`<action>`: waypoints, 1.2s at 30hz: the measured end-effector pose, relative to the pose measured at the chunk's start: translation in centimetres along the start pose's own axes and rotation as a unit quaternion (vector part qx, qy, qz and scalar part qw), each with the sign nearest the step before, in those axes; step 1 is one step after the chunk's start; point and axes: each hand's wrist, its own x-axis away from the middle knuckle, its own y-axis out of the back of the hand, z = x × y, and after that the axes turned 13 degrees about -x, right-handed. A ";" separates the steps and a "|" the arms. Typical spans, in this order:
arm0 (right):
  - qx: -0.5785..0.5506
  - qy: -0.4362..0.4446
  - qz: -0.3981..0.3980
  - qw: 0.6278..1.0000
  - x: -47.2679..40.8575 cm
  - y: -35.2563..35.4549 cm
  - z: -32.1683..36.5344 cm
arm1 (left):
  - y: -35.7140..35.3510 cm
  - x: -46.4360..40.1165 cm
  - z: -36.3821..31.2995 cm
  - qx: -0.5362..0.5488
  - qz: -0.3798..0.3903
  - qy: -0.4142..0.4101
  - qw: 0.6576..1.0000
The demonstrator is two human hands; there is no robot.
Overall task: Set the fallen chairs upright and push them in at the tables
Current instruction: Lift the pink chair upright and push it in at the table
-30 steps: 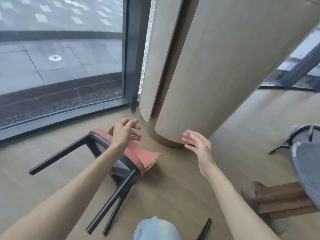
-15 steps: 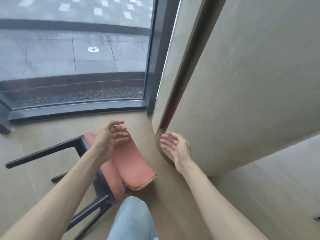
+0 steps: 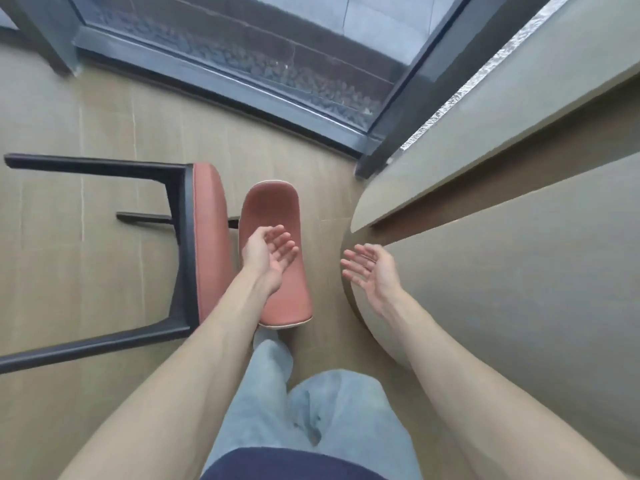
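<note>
With my left hand (image 3: 268, 252) and right hand (image 3: 372, 271) both spread and holding nothing above the fallen chair (image 3: 207, 244) on the floor at my left, I risk knocking its backrest (image 3: 277, 251) against the curved wall (image 3: 502, 271) just right.

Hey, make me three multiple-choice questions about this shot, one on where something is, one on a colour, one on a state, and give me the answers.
1. Where does the chair lie relative to the curved wall?
A. to its left
B. to its right
C. on top of it

2. What colour are the chair's cushions?
A. green
B. reddish brown
C. white

3. What are the hands doing?
A. both gripping the chair
B. left hand gripping a leg
C. both open, holding nothing

Answers:
1 A, the wall rises on the right of the view.
2 B, seat and backrest pads are reddish brown on a black frame.
3 C, left hand and right hand show spread fingers, palms empty.
</note>
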 end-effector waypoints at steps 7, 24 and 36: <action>0.112 -0.060 0.054 0.990 -8.0 -3.4 -4.0 | -0.3 -5.2 4.5 0.108 -0.047 0.030 0.993; 0.501 -0.134 0.118 0.847 -40.7 5.4 -26.4 | 2.2 -35.2 29.7 0.336 -0.122 0.134 0.924; 0.534 -0.136 0.077 0.831 -56.9 10.7 -33.4 | -0.4 -49.8 40.3 0.588 -0.153 0.176 0.774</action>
